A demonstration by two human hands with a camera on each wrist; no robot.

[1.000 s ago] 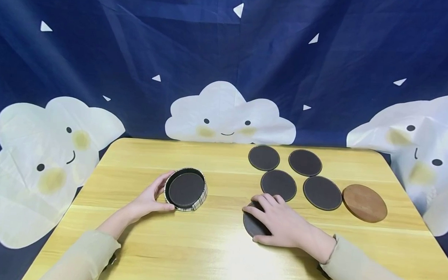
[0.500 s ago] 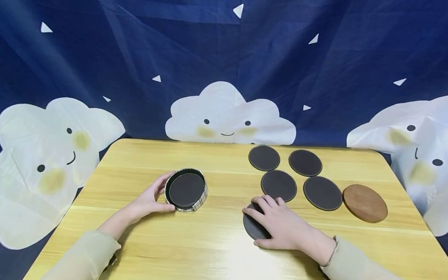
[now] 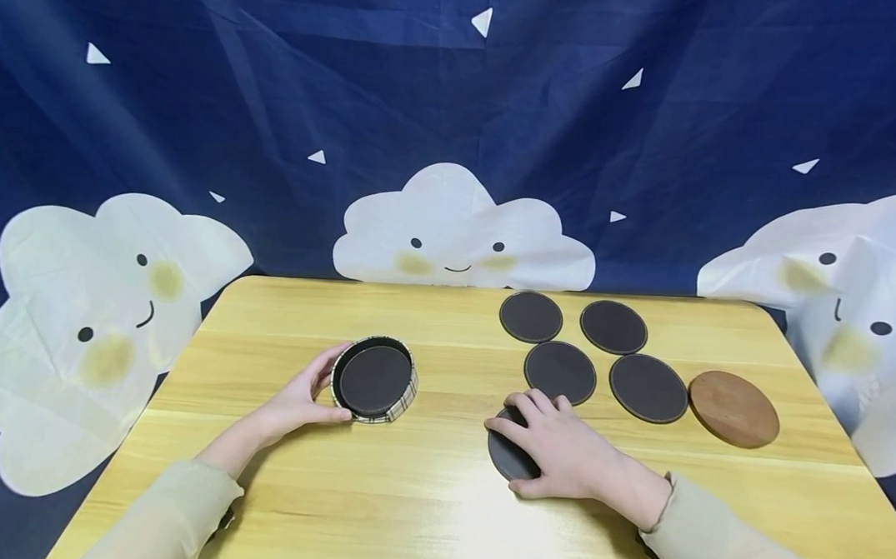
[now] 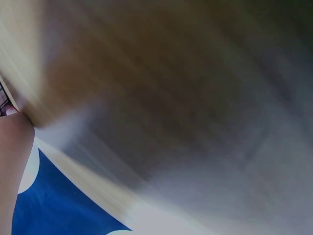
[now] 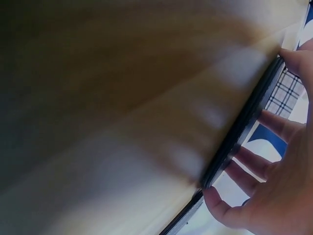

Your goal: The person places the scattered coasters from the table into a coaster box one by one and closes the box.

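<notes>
My left hand [image 3: 302, 396] holds the near-left side of a round box [image 3: 403, 402] with a plaid outer wall and black inside. A black disc with a stitched border [image 3: 374, 380] lies in it. At centre right, my right hand [image 3: 560, 453] spans a round black coaster [image 3: 511, 453], fingertips and thumb around its rim. In the right wrist view the held coaster [image 5: 243, 125] shows edge-on as a thick, layered dark edge close to the table. In the left wrist view only part of the left hand [image 4: 13, 147] shows, at the left edge.
Several black coasters lie behind the right hand, including a near one [image 3: 560, 373], a back one [image 3: 531, 316] and a right one [image 3: 648, 389]. A brown wooden-looking disc [image 3: 733, 409] lies beside them. The wooden table [image 3: 378, 493] ends at a blue cloud-print curtain [image 3: 397, 77].
The head view has shifted very slightly. Both hands keep their hold on the box and the coaster, with the right thumb a touch lower on the rim.
</notes>
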